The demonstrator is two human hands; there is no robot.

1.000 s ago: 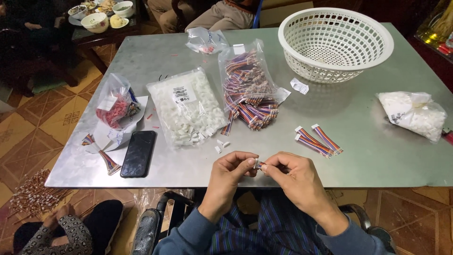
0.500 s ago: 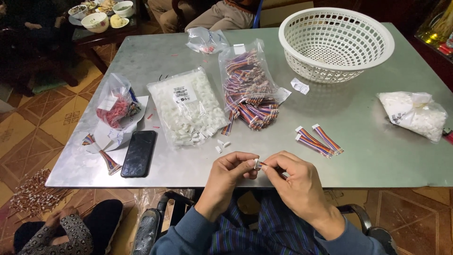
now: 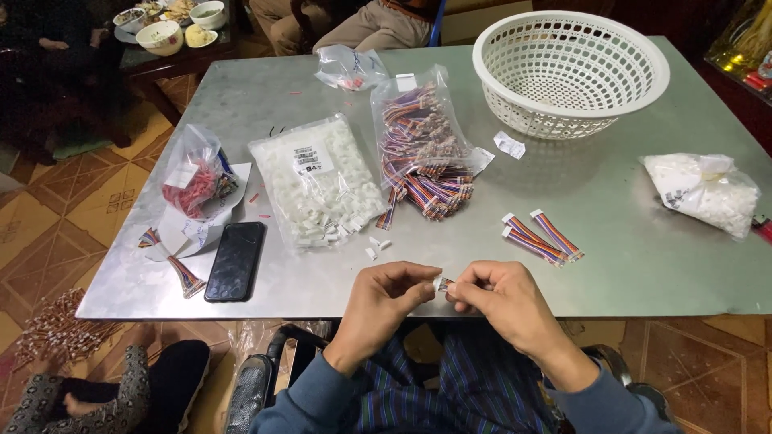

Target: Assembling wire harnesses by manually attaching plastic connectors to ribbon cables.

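A flat black phone (image 3: 235, 260) lies near the left edge of the shiny metal table (image 3: 627, 265). Next come a crinkly bag of small white plugs (image 3: 318, 181) and a bag of striped wires (image 3: 422, 153). At the near edge, the left hand (image 3: 386, 296) and the right hand (image 3: 503, 297) meet, fingers curled, both pinching one tiny white plug (image 3: 442, 284). The table is bare around them. Far right sit a round holey white basket (image 3: 571, 72) and a lumpy white bag (image 3: 708, 191).
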